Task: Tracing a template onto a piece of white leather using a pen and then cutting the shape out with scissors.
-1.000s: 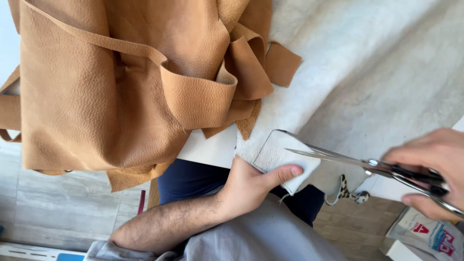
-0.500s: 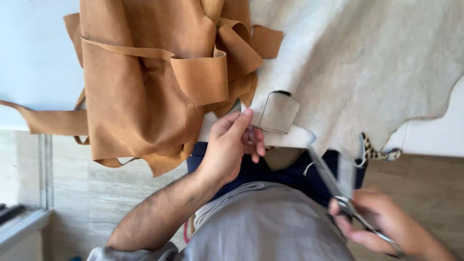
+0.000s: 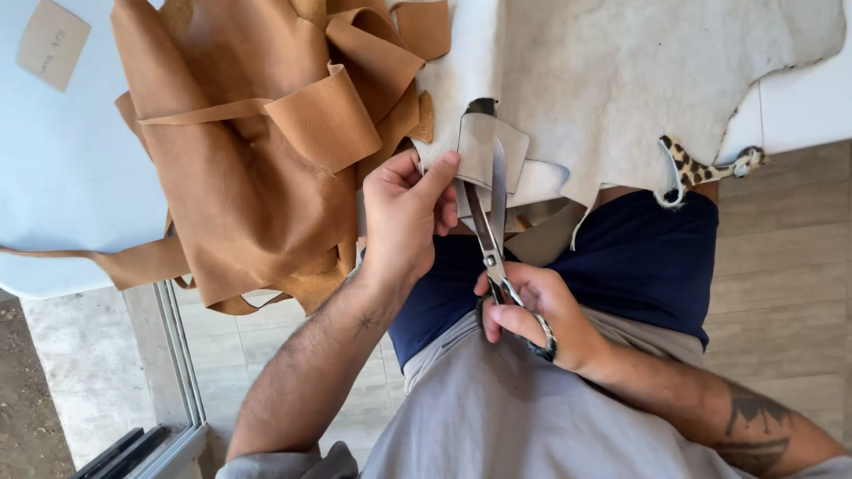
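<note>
Table [image 3: 62,177]: pale, filling the upper part of the view; its near edge runs in front of the person's lap.
Pale hide [image 3: 639,80]: spread over the right part of the table, its ragged lower border hanging past the near edge; a spotted strip [image 3: 701,168] dangles at its right end.
Tan leather [image 3: 248,168]: a heap of folded pieces and straps on the left part of the table, drooping over the near edge, touching the pale hide along the middle.
Left hand [image 3: 404,222]: at the near edge, thumb and fingers pinching the hide's hanging border just beside a grey flap [image 3: 484,151].
Right hand [image 3: 532,306]: below the edge, over the lap, fingers through the handles of the scissors [image 3: 493,222], gripping them.
Scissors: blades pointing up toward the table, slightly parted, lying against the grey flap.
Paper tag [image 3: 53,43]: small, beige, at the far left corner of the table, well apart from the hands.
</note>
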